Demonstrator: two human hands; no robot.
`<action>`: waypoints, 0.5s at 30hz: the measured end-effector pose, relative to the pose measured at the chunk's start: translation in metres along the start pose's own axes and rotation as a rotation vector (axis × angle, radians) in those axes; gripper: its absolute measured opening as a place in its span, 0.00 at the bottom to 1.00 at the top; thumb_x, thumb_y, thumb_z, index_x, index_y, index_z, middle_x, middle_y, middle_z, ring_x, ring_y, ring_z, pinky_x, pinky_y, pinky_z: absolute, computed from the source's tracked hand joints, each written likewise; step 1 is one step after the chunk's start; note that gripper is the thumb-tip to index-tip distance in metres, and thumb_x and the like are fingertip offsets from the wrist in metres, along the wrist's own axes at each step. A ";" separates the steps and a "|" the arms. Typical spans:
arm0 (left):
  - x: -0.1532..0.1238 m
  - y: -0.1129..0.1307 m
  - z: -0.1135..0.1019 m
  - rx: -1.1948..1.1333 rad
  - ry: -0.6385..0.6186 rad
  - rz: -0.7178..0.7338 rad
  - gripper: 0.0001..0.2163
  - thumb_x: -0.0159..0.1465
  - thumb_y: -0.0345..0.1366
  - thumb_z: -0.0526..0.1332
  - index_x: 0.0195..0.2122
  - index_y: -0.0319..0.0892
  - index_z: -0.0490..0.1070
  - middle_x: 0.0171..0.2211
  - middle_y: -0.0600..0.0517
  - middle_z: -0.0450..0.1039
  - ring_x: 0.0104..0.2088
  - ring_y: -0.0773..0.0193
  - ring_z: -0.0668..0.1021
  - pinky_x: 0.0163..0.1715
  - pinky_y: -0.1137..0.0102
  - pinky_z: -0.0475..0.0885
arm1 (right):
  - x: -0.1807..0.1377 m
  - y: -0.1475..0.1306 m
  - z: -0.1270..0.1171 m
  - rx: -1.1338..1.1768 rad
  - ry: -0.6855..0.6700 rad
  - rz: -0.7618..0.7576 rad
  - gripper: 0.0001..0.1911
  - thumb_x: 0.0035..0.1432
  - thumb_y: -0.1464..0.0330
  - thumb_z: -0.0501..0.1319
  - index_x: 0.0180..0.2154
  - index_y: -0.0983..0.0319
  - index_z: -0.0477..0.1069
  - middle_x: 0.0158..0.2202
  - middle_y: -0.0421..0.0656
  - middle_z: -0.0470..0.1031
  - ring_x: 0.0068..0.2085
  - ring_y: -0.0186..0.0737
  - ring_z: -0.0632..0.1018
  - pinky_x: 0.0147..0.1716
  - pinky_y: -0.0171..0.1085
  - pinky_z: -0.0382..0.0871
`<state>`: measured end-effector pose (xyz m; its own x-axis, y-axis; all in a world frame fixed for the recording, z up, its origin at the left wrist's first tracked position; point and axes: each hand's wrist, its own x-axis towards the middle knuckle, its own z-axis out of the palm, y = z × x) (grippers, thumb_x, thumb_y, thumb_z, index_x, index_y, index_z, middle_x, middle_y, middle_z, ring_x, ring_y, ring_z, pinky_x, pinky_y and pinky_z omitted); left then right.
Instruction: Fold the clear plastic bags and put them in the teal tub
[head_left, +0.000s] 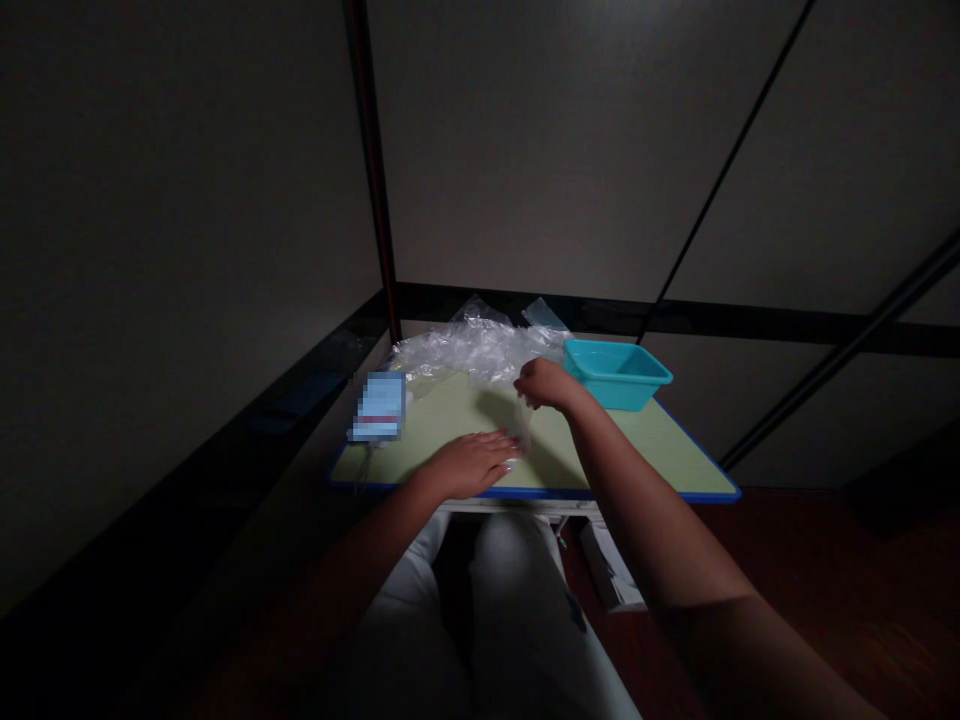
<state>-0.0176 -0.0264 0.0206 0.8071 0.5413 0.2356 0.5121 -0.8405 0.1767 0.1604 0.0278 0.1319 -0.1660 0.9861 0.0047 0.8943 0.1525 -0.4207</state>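
My right hand point(546, 384) is raised over the middle of the table, its fingers pinched on the upper edge of a clear plastic bag point(524, 425). The bag hangs down toward my left hand point(474, 462), which lies flat with fingers stretched out near the table's front edge. Its fingertips touch or nearly touch the bag's lower end; the exact contact is hard to make out. Behind both hands spreads a heap of clear plastic bags point(480, 345), crumpled and shiny, along the back of the table.
On the pale green table point(442, 410) with a blue rim, a turquoise plastic basin point(619, 385) stands at the back right. A phone-like device with a blurred screen point(380, 405) is at the left edge. Below, a white box point(611, 565) sits on the floor. Walls stand behind and left.
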 end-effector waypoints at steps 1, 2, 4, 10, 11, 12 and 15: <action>0.000 0.000 0.000 0.005 0.004 0.005 0.20 0.69 0.41 0.45 0.60 0.48 0.59 0.61 0.53 0.59 0.62 0.61 0.60 0.61 0.64 0.53 | 0.001 -0.005 0.002 -0.018 -0.012 -0.003 0.10 0.53 0.69 0.57 0.26 0.67 0.74 0.21 0.46 0.76 0.21 0.34 0.76 0.25 0.29 0.66; 0.000 0.001 -0.001 0.010 0.010 0.009 0.19 0.69 0.41 0.45 0.60 0.48 0.59 0.61 0.53 0.59 0.62 0.61 0.61 0.61 0.64 0.54 | 0.002 -0.011 0.005 -0.035 -0.024 -0.006 0.10 0.53 0.69 0.58 0.26 0.68 0.74 0.21 0.47 0.76 0.22 0.35 0.76 0.26 0.30 0.66; 0.000 0.002 -0.002 0.023 0.022 0.019 0.19 0.69 0.40 0.46 0.60 0.47 0.59 0.60 0.52 0.61 0.61 0.61 0.61 0.60 0.64 0.55 | 0.004 -0.021 0.011 -0.067 -0.048 -0.017 0.10 0.52 0.69 0.58 0.26 0.69 0.74 0.20 0.48 0.76 0.22 0.36 0.76 0.27 0.30 0.67; 0.000 0.005 -0.006 0.038 0.034 0.028 0.18 0.68 0.41 0.47 0.56 0.46 0.64 0.53 0.50 0.70 0.53 0.59 0.71 0.53 0.64 0.63 | 0.004 -0.042 0.033 -0.119 -0.106 -0.073 0.14 0.54 0.64 0.58 0.25 0.68 0.75 0.21 0.48 0.76 0.23 0.38 0.76 0.28 0.33 0.66; 0.000 0.005 -0.006 0.041 0.035 0.020 0.17 0.68 0.41 0.48 0.56 0.46 0.64 0.51 0.49 0.71 0.51 0.59 0.72 0.52 0.64 0.64 | 0.002 -0.042 0.036 -0.114 -0.119 -0.096 0.16 0.55 0.62 0.58 0.25 0.67 0.74 0.21 0.47 0.76 0.23 0.37 0.76 0.28 0.32 0.65; 0.000 0.006 -0.006 0.044 0.036 0.011 0.17 0.68 0.41 0.48 0.56 0.47 0.64 0.50 0.49 0.72 0.50 0.58 0.73 0.51 0.64 0.64 | -0.001 -0.041 0.038 -0.091 -0.131 -0.140 0.19 0.57 0.59 0.57 0.25 0.67 0.74 0.21 0.46 0.75 0.23 0.36 0.75 0.28 0.32 0.65; 0.000 0.006 -0.005 0.041 0.043 -0.007 0.17 0.68 0.41 0.47 0.56 0.47 0.64 0.51 0.51 0.72 0.50 0.58 0.73 0.51 0.64 0.65 | -0.015 -0.028 0.041 0.111 -0.101 -0.387 0.25 0.60 0.52 0.51 0.29 0.65 0.74 0.25 0.43 0.75 0.28 0.35 0.74 0.31 0.32 0.65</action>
<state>-0.0164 -0.0313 0.0265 0.7908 0.5466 0.2753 0.5296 -0.8366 0.1398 0.1205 0.0057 0.1065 -0.5256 0.8454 0.0949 0.7086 0.4968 -0.5011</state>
